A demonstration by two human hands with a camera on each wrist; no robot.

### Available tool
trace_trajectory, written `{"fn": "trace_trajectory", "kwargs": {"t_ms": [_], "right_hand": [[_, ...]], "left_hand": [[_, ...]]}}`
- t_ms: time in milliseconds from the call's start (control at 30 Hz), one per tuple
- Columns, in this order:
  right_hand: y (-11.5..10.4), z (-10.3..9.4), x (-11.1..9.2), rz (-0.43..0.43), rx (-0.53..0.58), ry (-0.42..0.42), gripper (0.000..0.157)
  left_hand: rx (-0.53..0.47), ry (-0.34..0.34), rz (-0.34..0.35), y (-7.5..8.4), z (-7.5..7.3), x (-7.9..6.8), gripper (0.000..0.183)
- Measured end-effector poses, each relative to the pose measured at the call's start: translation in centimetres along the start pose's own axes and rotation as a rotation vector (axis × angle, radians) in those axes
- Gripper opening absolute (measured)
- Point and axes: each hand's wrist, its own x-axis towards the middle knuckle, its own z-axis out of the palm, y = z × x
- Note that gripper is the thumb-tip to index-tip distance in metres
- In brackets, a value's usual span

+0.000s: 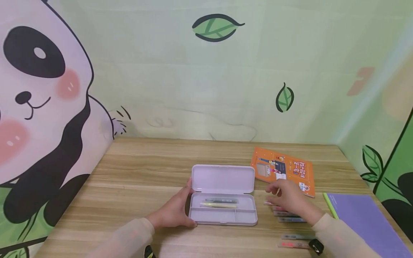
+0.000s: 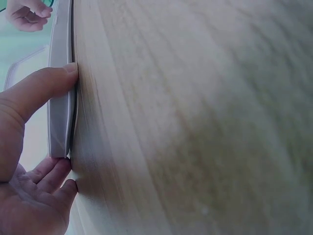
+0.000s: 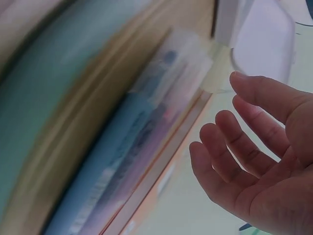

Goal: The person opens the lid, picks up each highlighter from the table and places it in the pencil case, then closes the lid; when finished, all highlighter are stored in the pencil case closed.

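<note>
A white pencil case [image 1: 222,179] lies on the table with its lid raised. In its long compartment are a grey pen [image 1: 222,200] and a yellow pen [image 1: 219,205]. My left hand [image 1: 171,211] grips the case's left end, the thumb on the front edge and the fingers round the side, as the left wrist view also shows. To the right of the case my right hand [image 1: 288,196] hovers with loosely bent fingers, nothing between them. Beneath and beside it lie several pens, among them a blue one [image 1: 292,219]; the hand partly hides them.
Behind the right hand is an orange book [image 1: 280,166]. A purple notebook [image 1: 364,218] lies at the right. Nearer the front are a grey pen [image 1: 297,237] and a red pen [image 1: 292,245]. A panda-printed backdrop [image 1: 167,71] stands behind the wooden table [image 1: 135,172].
</note>
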Motion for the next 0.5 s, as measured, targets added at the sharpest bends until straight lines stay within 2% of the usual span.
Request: {"fn": "trace_trajectory", "kwargs": {"t_ms": [500], "right_hand": [[1.7, 0.4, -0.3, 0.080, -0.072, -0.078, 0.012]], "left_hand": [[0.005, -0.004, -0.005, -0.1, 0.0, -0.1, 0.136]]}}
